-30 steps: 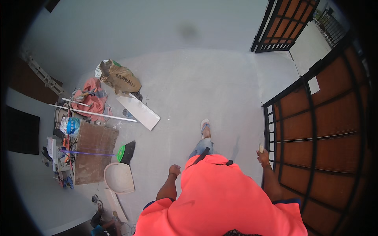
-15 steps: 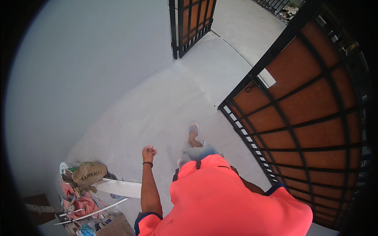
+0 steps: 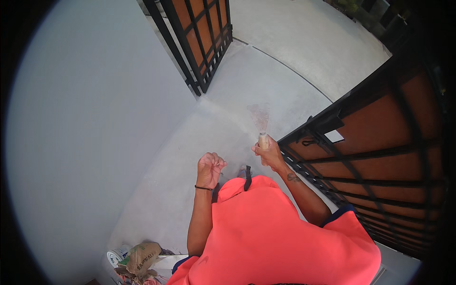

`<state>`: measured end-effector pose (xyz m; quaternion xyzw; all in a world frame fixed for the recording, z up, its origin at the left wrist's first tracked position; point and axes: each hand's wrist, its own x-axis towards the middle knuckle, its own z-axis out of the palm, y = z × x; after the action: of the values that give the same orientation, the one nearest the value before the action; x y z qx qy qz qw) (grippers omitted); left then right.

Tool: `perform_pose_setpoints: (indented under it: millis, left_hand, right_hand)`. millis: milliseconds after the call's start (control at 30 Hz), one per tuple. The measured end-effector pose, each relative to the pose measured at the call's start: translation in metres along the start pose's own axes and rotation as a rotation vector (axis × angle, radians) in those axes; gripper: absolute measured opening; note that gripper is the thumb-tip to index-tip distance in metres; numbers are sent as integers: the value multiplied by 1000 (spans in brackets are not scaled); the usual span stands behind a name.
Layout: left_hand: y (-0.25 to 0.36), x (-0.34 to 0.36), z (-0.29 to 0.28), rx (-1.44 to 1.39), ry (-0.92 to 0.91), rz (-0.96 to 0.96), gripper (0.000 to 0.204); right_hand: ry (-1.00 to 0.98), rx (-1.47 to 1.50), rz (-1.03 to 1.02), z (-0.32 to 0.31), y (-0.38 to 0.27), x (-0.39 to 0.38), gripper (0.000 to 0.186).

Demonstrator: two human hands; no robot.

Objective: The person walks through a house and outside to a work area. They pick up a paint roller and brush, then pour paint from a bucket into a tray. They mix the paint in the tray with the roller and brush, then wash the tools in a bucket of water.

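My right hand (image 3: 270,154) is closed round the pale handle of a putty knife (image 3: 263,141). Its wide, thin blade (image 3: 260,116) fans out away from me above the pale floor and looks smeared with residue. My left hand (image 3: 210,170) is raised in front of my body, to the left of the putty knife. Its fingers are curled in toward the palm, and nothing shows in them. A dark band (image 3: 203,188) circles the left wrist.
A plain grey wall (image 3: 104,118) runs along my left. On the right stands a black-framed gate leaf (image 3: 370,142) with brown panels; another gate leaf (image 3: 202,35) is ahead. A brown sack (image 3: 144,256) and a white bucket (image 3: 116,256) lie at lower left.
My right hand has come into view with the putty knife, out in front. My left hand has moved right and its fingers are curled. The view has shifted toward the gate opening.
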<state>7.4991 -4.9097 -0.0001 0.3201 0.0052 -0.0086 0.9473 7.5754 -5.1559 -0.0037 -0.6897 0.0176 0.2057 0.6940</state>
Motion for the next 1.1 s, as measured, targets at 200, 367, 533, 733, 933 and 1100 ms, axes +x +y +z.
perform_pose_setpoints:
  millis: [200, 367, 533, 733, 933, 1100]
  left_hand:
    - [1, 123, 11, 71, 23, -134, 29]
    - [-5, 238, -8, 268, -44, -202, 21]
    - [3, 365, -9, 265, -97, -431, 20]
    - [11, 495, 24, 246, -219, -700, 19]
    - [-39, 589, 37, 132, -294, -980, 15]
    - [-91, 687, 62, 269, -171, -983, 13]
  right_hand:
    - [-158, 48, -111, 56, -122, 65, 33]
    - [-11, -138, -129, 42, -143, 163, 40]
    - [107, -215, -118, 14, -171, 267, 39]
    - [303, -161, -81, -27, -213, 351, 39]
    - [508, -48, -1, -81, -210, 410, 37]
    - [621, 18, -50, -169, -209, 484, 31]
